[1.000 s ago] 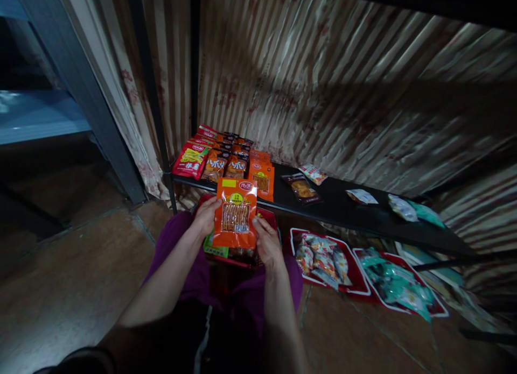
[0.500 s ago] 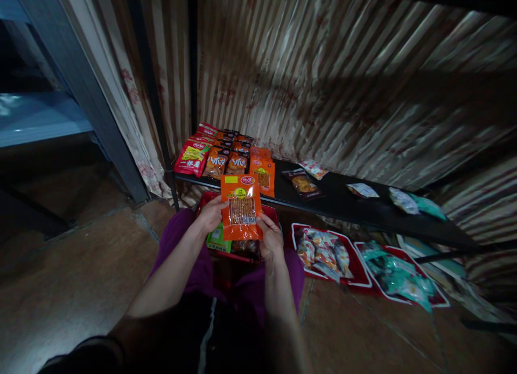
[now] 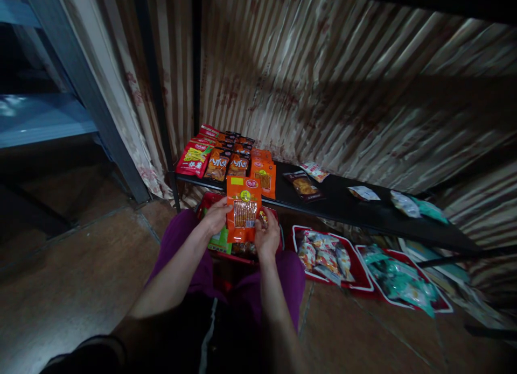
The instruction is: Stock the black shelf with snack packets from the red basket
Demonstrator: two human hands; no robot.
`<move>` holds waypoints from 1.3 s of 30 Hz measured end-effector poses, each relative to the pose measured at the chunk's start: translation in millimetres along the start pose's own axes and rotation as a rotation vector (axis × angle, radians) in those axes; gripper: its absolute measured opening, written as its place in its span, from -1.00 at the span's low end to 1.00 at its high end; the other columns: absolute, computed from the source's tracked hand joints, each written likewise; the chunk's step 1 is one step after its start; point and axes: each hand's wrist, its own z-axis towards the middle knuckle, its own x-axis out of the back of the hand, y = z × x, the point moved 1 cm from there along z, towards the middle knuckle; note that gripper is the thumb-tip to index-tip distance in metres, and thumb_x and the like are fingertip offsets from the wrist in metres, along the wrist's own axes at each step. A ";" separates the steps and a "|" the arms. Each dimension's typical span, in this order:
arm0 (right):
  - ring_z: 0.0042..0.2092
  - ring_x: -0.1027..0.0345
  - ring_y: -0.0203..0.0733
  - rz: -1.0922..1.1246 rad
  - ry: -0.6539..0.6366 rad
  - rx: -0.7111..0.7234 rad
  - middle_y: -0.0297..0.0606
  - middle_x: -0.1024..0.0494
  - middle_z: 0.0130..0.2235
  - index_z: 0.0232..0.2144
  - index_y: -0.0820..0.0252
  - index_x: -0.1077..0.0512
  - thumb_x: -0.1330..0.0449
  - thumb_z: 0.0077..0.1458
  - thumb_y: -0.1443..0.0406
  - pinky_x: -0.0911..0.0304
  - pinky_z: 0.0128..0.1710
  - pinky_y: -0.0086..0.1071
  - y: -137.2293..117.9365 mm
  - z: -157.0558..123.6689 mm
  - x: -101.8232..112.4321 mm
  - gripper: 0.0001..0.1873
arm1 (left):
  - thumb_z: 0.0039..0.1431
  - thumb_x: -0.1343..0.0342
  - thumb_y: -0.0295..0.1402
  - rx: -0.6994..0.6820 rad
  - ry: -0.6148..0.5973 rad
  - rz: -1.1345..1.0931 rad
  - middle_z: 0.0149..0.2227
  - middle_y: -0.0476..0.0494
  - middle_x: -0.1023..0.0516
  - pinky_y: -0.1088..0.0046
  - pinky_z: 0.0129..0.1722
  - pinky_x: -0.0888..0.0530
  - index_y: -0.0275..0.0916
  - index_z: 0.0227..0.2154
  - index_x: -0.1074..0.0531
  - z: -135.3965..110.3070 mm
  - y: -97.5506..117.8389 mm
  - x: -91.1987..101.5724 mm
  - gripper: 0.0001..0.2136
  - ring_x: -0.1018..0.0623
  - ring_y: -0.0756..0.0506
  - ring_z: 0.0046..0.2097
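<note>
An orange snack packet (image 3: 244, 210) with a clear window stands upright between my hands, its printed front facing me. My left hand (image 3: 217, 216) pinches its left edge, and my right hand (image 3: 267, 235) grips its right edge with bent fingers. Below it, a red basket (image 3: 205, 202) between my knees holds a green packet (image 3: 220, 241) and darker packets, partly hidden by my hands. Just behind, a matching orange packet (image 3: 264, 177) leans at the front of its row on the shelf. Left of it are black-and-orange packets (image 3: 218, 164) and red packets (image 3: 194, 157).
The low black shelf (image 3: 335, 202) runs rightward, with a brown packet (image 3: 304, 185) and several small packets lying on it. On the floor to the right stand a red basket of white-and-orange packets (image 3: 325, 255) and one of teal packets (image 3: 399, 277). A dark post (image 3: 155, 89) rises at left.
The orange packet has shifted slightly right and turned a little between my hands. My right fingers have curled in more at its edge. The shelf goods have stayed put.
</note>
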 end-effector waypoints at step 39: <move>-0.12 -0.46 -0.15 0.801 -0.225 -0.426 -0.32 -0.59 -0.15 -0.19 0.07 -0.49 -0.35 -0.16 0.11 -0.34 -0.04 -0.21 -19.7 -17.0 -7.2 -0.58 | -0.08 -0.29 -0.34 -0.140 0.049 0.184 -0.22 -0.22 -0.57 0.35 -0.11 -0.44 -0.30 -0.37 -0.56 -5.3 -12.7 -10.7 -0.81 -0.52 -0.13 -0.13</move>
